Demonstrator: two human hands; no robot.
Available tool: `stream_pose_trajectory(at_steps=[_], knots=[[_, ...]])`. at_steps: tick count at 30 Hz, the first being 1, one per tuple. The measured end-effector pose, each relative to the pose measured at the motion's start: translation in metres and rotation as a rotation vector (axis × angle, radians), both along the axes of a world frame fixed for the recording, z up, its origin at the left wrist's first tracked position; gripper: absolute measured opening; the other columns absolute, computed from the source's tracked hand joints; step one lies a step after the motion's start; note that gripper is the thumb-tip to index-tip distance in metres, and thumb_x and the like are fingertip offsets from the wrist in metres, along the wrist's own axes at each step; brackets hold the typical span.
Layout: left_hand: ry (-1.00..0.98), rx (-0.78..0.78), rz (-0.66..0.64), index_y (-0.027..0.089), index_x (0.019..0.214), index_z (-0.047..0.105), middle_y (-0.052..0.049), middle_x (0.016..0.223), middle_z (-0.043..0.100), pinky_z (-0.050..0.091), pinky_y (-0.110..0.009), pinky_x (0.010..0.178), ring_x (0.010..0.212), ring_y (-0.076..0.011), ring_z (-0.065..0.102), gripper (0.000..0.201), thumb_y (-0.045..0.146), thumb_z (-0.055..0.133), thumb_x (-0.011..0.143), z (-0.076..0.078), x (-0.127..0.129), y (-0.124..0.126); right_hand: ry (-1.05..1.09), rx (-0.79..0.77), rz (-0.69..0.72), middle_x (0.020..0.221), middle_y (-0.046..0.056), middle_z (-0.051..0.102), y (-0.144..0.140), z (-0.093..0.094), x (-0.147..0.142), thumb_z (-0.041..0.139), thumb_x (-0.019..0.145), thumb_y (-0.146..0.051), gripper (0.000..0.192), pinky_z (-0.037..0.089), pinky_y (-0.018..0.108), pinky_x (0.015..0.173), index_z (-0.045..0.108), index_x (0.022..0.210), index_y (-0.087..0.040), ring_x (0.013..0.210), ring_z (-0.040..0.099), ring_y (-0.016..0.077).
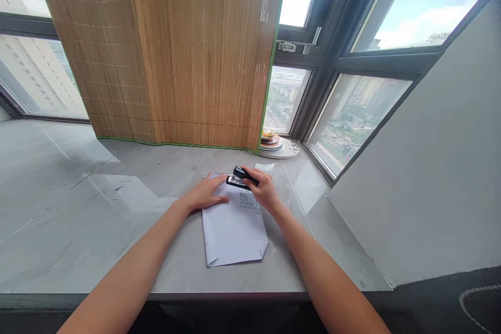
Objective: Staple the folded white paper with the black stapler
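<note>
A black stapler is gripped in my right hand, tilted with its jaws apart and pointing left, above the far part of a white paper. The paper lies on the counter, its two near corners folded or creased. My left hand rests on the paper's far left edge, fingers stretched out and thumb apart. Small grey marks in rows show on the paper below the stapler, partly covered by my right hand; I cannot tell whether they are staples or print.
The pale marble-look counter has dark specks and scraps on its left. A bamboo blind hangs down to its back. Stacked plates stand in the window corner. A white wall bounds the right side.
</note>
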State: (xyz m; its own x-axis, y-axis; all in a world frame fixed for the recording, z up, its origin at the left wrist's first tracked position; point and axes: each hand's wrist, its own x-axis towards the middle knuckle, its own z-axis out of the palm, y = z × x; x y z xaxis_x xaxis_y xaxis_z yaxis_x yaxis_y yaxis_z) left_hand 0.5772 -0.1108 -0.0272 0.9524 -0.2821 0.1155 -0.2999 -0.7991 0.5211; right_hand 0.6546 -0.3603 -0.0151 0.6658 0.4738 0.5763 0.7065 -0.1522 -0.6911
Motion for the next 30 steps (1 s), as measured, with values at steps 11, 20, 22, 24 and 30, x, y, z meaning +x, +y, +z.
stream_pose_trajectory(at_steps=[11, 20, 22, 24, 30], knots=[[-0.019, -0.229, 0.016, 0.026, 0.151, 0.047, -0.011, 0.153, 0.055, 0.039, -0.046, 0.121, 0.141, -0.0319, 0.052, 0.094, 0.044, 0.09, 0.07, -0.001, -0.001, 0.003, 0.175, -0.05, 0.14, 0.111, 0.007, 0.079, 0.005, -0.012, 0.002, 0.065, 0.094, -0.038, 0.037, 0.051, 0.042, 0.099, 0.076, 0.127, -0.027, 0.104, 0.068, 0.0266], [0.123, -0.935, 0.167, 0.016, 0.144, 0.053, -0.024, 0.16, 0.047, 0.034, -0.049, 0.124, 0.151, -0.0347, 0.044, 0.089, 0.087, 0.037, 0.092, -0.014, 0.012, 0.018, 0.272, -0.007, -0.032, 0.096, 0.003, 0.076, -0.001, -0.03, 0.019, 0.041, 0.099, -0.037, 0.033, 0.055, 0.037, 0.084, 0.07, 0.111, -0.028, 0.089, 0.068, 0.0222], [0.155, -1.052, 0.203, 0.015, 0.14, 0.057, -0.025, 0.158, 0.049, 0.033, -0.049, 0.125, 0.15, -0.0355, 0.046, 0.093, 0.09, 0.036, 0.089, -0.017, 0.017, 0.022, 0.249, -0.024, -0.034, 0.097, 0.004, 0.076, -0.001, -0.029, 0.016, 0.04, 0.099, -0.035, 0.033, 0.055, 0.037, 0.084, 0.07, 0.109, -0.027, 0.09, 0.068, 0.0224], [0.183, -1.116, 0.221, 0.015, 0.138, 0.059, -0.025, 0.157, 0.051, 0.032, -0.049, 0.125, 0.149, -0.0349, 0.047, 0.093, 0.09, 0.035, 0.089, -0.018, 0.019, 0.025, 0.252, -0.039, -0.037, 0.099, 0.005, 0.076, -0.001, -0.027, 0.014, 0.038, 0.099, -0.035, 0.035, 0.055, 0.038, 0.088, 0.07, 0.111, -0.025, 0.093, 0.069, 0.0228], [0.192, -1.149, 0.234, 0.015, 0.133, 0.063, -0.023, 0.151, 0.058, 0.032, -0.048, 0.126, 0.146, -0.0334, 0.05, 0.085, 0.085, 0.034, 0.094, -0.016, 0.016, 0.024, 0.321, -0.004, -0.013, 0.102, 0.007, 0.077, 0.0, -0.021, 0.012, 0.042, 0.099, -0.039, 0.036, 0.054, 0.04, 0.09, 0.07, 0.115, -0.023, 0.096, 0.07, 0.0247]])
